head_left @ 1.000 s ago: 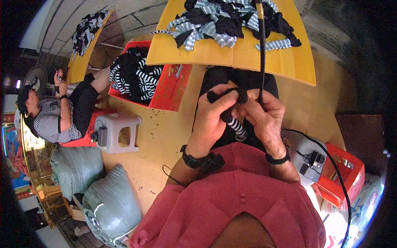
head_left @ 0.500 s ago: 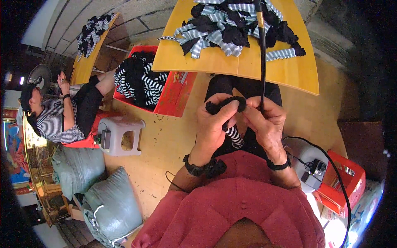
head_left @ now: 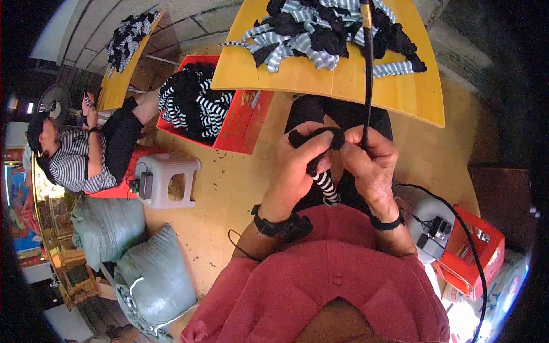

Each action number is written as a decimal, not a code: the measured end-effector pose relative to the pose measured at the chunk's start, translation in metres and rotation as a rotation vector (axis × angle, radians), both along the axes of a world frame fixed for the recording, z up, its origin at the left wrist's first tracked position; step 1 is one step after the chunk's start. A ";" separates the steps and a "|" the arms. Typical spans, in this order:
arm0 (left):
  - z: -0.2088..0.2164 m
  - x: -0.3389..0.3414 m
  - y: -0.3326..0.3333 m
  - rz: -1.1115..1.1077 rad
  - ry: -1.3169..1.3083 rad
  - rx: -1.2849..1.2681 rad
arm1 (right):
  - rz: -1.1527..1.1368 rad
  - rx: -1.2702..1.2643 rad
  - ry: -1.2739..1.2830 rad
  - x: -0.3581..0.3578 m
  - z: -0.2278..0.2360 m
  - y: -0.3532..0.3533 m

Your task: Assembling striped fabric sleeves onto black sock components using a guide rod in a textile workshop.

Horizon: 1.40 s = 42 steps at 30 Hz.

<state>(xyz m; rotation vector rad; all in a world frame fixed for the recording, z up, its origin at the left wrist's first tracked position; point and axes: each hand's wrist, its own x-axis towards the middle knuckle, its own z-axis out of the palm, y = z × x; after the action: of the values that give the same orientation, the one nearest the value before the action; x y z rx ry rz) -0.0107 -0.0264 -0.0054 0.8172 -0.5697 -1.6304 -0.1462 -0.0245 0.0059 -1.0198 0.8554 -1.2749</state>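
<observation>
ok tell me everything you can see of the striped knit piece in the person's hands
The knit piece has a black, fuzzy-looking section and a narrow black-and-white striped part; it looks soft. The black section is bunched and curved in the left hand, under the thumb, partly hidden. The fingertips of the right hand are at its right end; their grip is unclear. The striped part points toward the person's red top.
</observation>
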 end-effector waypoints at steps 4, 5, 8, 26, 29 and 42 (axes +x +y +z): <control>-0.006 -0.001 0.000 -0.126 0.137 0.040 | 0.006 -0.004 -0.083 -0.003 0.005 0.003; -0.002 -0.003 0.000 -0.083 0.067 0.012 | 0.005 -0.002 -0.083 -0.004 0.005 0.004; 0.003 -0.007 -0.003 -0.038 -0.027 -0.064 | -0.021 -0.040 -0.084 -0.006 0.004 0.005; 0.018 -0.006 0.017 0.016 -0.287 -0.256 | -0.083 0.063 0.061 -0.013 0.004 0.019; 0.012 -0.006 0.016 0.025 -0.358 -0.293 | -0.052 0.071 0.077 -0.015 0.006 0.018; 0.013 -0.002 0.015 -0.111 -0.530 -0.212 | -0.062 -0.007 0.073 -0.019 -0.012 0.013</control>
<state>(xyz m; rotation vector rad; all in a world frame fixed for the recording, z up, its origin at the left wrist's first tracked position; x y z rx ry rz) -0.0130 -0.0111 0.0077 1.0764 -1.1577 -1.4161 -0.1650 -0.0113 -0.0062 -1.0576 0.9453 -1.2999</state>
